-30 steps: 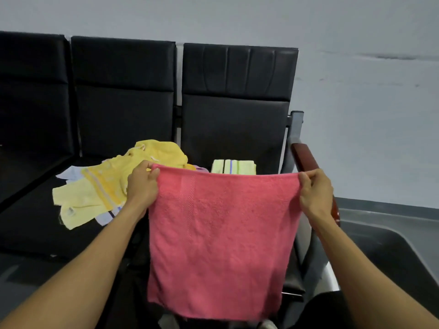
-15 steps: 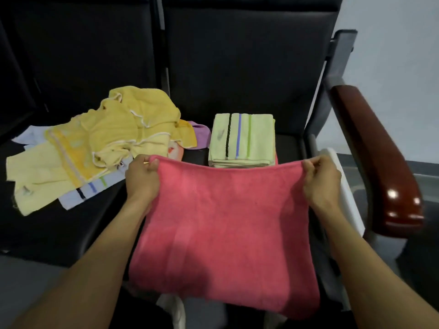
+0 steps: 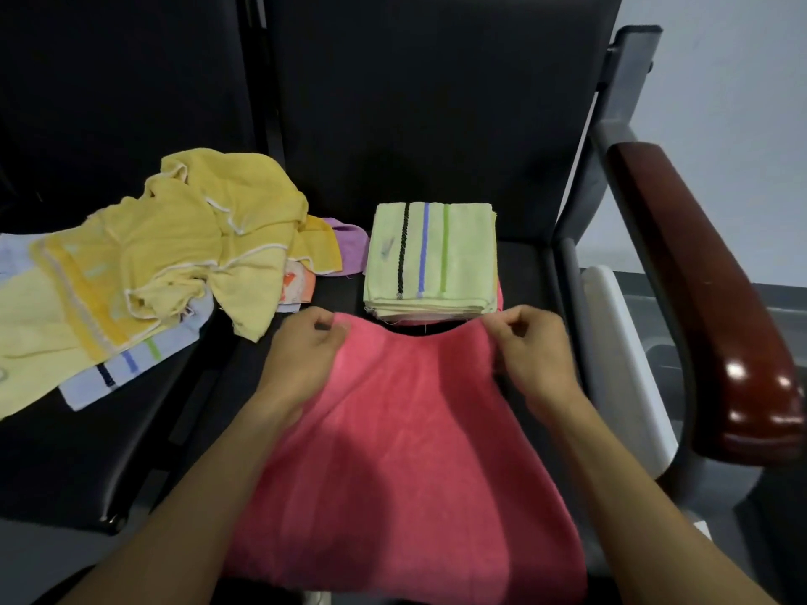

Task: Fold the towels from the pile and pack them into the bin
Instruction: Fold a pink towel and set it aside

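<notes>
Both grips are closed on the far edge of the pink towel (image 3: 406, 451): it is pinched by the left hand (image 3: 305, 355) and the right hand (image 3: 530, 355) and spread over the seat front. One folded stack (image 3: 430, 259) is done; the crumpled pile (image 3: 174, 255) is judged left to fold. No bin can be identified with certainty.
</notes>
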`<state>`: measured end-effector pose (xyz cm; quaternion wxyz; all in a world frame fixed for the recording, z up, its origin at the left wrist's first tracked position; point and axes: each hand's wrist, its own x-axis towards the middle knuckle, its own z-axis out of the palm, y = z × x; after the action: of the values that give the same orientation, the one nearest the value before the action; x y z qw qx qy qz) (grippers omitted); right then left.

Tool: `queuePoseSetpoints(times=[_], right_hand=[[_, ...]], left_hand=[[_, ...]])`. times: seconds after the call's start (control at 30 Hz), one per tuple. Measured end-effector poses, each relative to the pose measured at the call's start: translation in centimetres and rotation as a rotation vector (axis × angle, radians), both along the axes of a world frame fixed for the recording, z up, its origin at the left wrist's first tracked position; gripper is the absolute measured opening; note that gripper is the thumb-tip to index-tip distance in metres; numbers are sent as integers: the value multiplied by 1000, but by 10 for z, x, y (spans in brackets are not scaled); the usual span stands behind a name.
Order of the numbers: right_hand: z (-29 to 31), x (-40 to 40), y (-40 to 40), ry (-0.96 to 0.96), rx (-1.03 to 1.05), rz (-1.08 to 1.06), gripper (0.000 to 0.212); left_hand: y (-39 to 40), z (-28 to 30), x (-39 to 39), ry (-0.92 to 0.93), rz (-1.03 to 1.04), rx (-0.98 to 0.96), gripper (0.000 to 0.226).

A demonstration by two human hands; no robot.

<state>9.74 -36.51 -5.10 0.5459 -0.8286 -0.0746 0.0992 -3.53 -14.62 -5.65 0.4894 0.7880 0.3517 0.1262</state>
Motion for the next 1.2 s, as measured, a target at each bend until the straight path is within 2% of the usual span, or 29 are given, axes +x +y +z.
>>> queuePoseSetpoints(times=[0.1,0.2,0.4,0.57,0.7,1.07,1.2], right_hand=[[-6,-14,15,142,121,51,19],[-4,-29,25,270,255,119,13],[-6,-41,30,437,356,229,3],[-7,-45,32,423,369,225,5],[-6,-46,32,384,333,222,2],[-4,-48,33,376,358,202,5],[-1,-50,34,418,324,325,26]], left_hand=[[-17,-2,3,-35,-66,-102,9],[-31,-3,6,-57,-88,-88,11],[-44,-3,9,-69,-77,-57,13],[-52,-1,9,-100,-94,-240,8],[-54,-1,8,-94,-139,-271,8],[-55,4,5,-85,-215,-283,15],[-59,9,1,-16,-258,-158,31]])
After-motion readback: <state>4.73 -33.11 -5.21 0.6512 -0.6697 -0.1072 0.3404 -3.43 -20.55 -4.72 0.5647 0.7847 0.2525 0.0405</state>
